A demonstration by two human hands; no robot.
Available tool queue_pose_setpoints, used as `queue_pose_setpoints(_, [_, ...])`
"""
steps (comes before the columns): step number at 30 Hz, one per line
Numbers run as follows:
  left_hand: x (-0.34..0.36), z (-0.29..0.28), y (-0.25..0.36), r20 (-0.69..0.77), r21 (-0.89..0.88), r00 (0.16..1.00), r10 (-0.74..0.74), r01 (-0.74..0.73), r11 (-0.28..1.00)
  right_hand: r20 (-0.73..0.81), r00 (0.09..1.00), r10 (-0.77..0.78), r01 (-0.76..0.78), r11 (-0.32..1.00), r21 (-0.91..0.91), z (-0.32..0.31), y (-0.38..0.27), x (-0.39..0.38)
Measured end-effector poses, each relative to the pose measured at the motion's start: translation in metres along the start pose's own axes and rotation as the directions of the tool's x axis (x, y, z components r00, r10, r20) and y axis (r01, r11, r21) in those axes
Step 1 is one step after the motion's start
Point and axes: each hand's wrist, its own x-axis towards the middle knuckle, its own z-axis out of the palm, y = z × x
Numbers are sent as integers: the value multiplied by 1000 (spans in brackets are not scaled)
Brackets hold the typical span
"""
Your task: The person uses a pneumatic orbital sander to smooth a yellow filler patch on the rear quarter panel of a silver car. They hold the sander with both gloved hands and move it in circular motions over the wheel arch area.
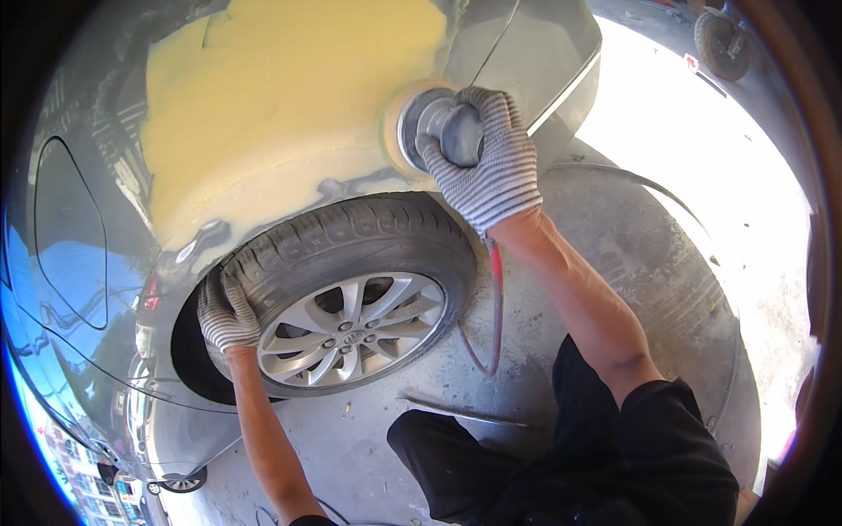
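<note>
My right hand [491, 167], in a grey-and-white striped knit glove, is wrapped round a round air sander [458, 131]. The sander's disc lies against the car's fender, at the right edge of a large patch of yellow filler [289, 96] above the wheel arch. A red hose [497, 298] hangs down from beneath that hand. My left hand [228, 311], gloved the same way, rests with fingers stretched out on the tyre [351, 232], beside the edge of the wheel arch; it holds no tool.
The silver alloy wheel [353, 337] sits below the patch. A fuel flap [70, 232] shows in the body panel at left. A thin rod-like strip [465, 414] lies on the concrete floor [631, 237], and a dark hose [631, 178] curves across it. A caster wheel [722, 46] stands far right.
</note>
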Motion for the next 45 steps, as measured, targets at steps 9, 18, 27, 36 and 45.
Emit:
queue_pose_setpoints(9, [1, 1, 5, -32, -26, 999, 16, -17, 1000, -32, 998, -60, 59, 998, -31, -1, 16, 4])
queue_pose_setpoints(18, [-2, 2, -6, -27, 14, 1000, -2, 3, 1000, 30, 989, -144, 145, 989, -30, -4, 19, -3])
queue_pose_setpoints(27, [-4, 3, -3, -28, -14, 999, -37, 36, 999, 132, 959, -252, 255, 967, -7, -6, 26, -15])
queue_pose_setpoints(36, [-4, 1, 0, -15, -76, 996, -92, 91, 993, 137, 916, -376, 380, 925, -1, -6, 33, -13])
queue_pose_setpoints(45, [-5, -2, 0, 6, -68, 994, -106, 106, 992, 66, 954, -293, 297, 952, -71, -9, 41, 25])
